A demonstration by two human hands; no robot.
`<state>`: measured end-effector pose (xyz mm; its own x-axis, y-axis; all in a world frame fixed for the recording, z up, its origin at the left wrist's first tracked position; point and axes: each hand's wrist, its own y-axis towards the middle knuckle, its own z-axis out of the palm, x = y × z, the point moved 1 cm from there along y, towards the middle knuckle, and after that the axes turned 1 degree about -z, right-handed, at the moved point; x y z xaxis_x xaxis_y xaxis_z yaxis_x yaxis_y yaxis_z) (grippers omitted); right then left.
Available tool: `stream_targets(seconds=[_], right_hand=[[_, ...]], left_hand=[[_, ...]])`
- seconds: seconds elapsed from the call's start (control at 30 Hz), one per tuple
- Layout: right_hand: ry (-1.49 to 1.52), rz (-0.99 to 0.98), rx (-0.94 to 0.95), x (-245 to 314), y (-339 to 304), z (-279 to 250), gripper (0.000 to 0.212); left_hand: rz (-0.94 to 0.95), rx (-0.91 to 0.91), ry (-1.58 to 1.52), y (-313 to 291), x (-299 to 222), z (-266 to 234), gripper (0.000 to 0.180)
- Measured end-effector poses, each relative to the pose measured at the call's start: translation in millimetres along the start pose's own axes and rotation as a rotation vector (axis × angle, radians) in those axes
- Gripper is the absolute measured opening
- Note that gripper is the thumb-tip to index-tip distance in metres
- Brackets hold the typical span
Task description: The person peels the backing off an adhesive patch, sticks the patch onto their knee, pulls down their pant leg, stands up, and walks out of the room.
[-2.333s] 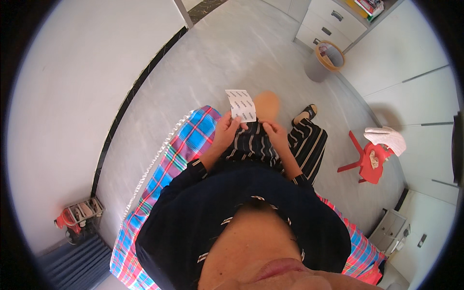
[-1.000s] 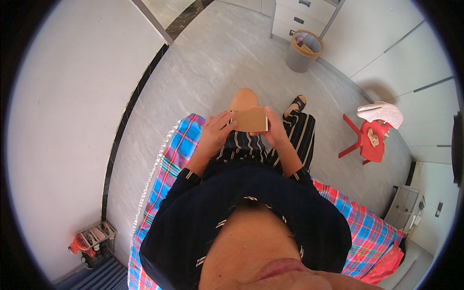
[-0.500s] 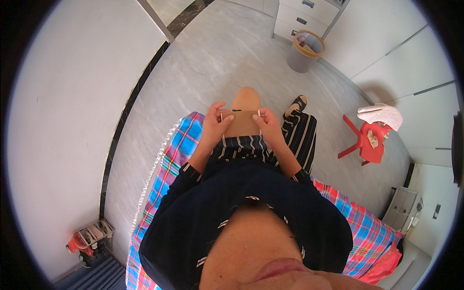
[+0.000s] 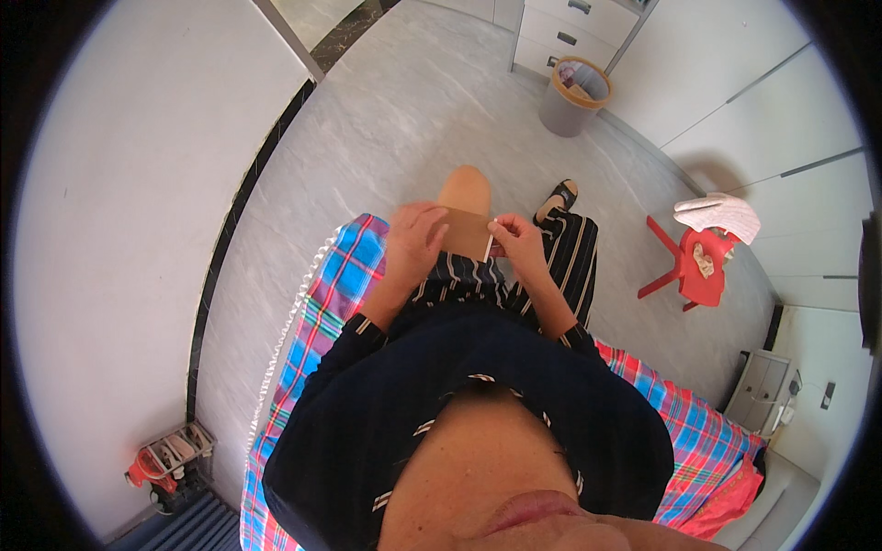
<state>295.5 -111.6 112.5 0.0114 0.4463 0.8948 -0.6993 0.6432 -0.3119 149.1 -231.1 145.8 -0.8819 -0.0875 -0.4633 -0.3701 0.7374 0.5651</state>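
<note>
A thin brown rectangular patch (image 4: 467, 236) with a white strip along its right edge is held up in front of my bare knee (image 4: 466, 186). That right edge is pinched between the thumb and fingers of my right hand (image 4: 520, 246). At the patch's left edge is my left hand (image 4: 415, 241), its fingers bent and smeared by motion. Whether the left fingers grip the patch I cannot tell, and the left edge is partly hidden by them. Dark striped trousers (image 4: 457, 273) show just below the patch.
I am sitting on a plaid bedspread (image 4: 317, 303). Ahead stands a grey bin (image 4: 568, 115) by white drawers (image 4: 562, 41). A red chair (image 4: 703, 275) with a pale cloth (image 4: 718, 215) is on the right. A small red wheeled toy (image 4: 165, 466) sits at the lower left.
My left hand has shifted off its pinch on the patch's left white edge. The patch now hangs tilted, its right side lower. My right hand keeps its pinch.
</note>
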Motion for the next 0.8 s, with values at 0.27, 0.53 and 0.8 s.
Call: stream_targets(seconds=[0.27, 0.53, 0.8], right_hand=[[0.087, -0.043, 0.054, 2.1, -5.2, 17.5, 0.013], [0.246, -0.069, 0.02, -4.0, -2.7, 13.6, 0.011], [0.278, -0.128, 0.031, -6.5, -0.9, 12.5, 0.011]], left_hand=[[-0.159, 0.173, -0.354, -9.0, -17.8, 21.5, 0.022], [-0.379, 0.196, -0.547, -15.5, -23.0, 22.7, 0.022], [-0.291, 0.173, -0.419, -15.3, -23.6, 21.7, 0.023]])
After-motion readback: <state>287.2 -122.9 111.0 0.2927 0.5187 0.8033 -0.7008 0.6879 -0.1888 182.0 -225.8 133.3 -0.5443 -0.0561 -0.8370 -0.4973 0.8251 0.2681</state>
